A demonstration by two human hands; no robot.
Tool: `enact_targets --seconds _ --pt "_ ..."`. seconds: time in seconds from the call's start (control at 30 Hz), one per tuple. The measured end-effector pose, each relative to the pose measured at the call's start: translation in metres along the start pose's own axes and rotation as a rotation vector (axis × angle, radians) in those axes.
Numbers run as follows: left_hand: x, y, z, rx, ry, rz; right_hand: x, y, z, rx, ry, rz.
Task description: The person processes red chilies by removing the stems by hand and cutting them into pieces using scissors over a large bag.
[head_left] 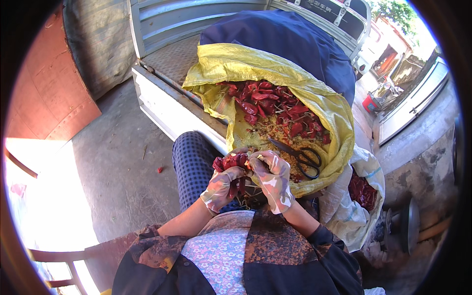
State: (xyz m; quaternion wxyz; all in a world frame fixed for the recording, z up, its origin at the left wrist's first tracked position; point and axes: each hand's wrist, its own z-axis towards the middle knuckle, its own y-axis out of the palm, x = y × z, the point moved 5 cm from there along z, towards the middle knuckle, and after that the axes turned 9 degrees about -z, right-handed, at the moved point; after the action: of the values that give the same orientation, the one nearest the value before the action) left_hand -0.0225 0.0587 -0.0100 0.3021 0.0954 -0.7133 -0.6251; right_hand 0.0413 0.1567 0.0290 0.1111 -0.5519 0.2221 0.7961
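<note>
My left hand (224,186), in a camouflage-patterned glove, is closed round dried red chili peppers (230,162). Close against it, my right hand (273,178), gloved the same way, pinches at the stem end of the peppers; its fingertips partly hide what they grip. Just beyond both hands lies an open yellow woven sack (339,142), its rim folded back. Inside it a heap of dried red chili peppers (265,101) lies at the far side. Scissors (297,155) with black handles rest on loose yellow seeds and bits nearer to my right hand.
The sack sits on a metal truck bed (172,56), against a big dark blue cloth bundle (280,29). A white woven sack (344,211) with red peppers stands at my right. A wooden chair (64,255) is at lower left, and a red bucket (369,103) stands farther off.
</note>
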Motion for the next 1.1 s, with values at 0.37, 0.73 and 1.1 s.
enact_targets --seconds 0.37,0.73,1.1 --pt "-0.009 -0.007 -0.001 0.005 -0.220 -0.062 -0.001 -0.002 0.007 -0.012 0.209 -0.347" --pt "-0.014 -0.016 -0.004 0.015 -0.263 -0.007 -0.011 -0.001 0.009 -0.124 0.203 -0.468" --pt "-0.015 -0.011 -0.007 0.090 -0.245 0.016 0.043 -0.025 0.000 -0.049 0.783 0.410"
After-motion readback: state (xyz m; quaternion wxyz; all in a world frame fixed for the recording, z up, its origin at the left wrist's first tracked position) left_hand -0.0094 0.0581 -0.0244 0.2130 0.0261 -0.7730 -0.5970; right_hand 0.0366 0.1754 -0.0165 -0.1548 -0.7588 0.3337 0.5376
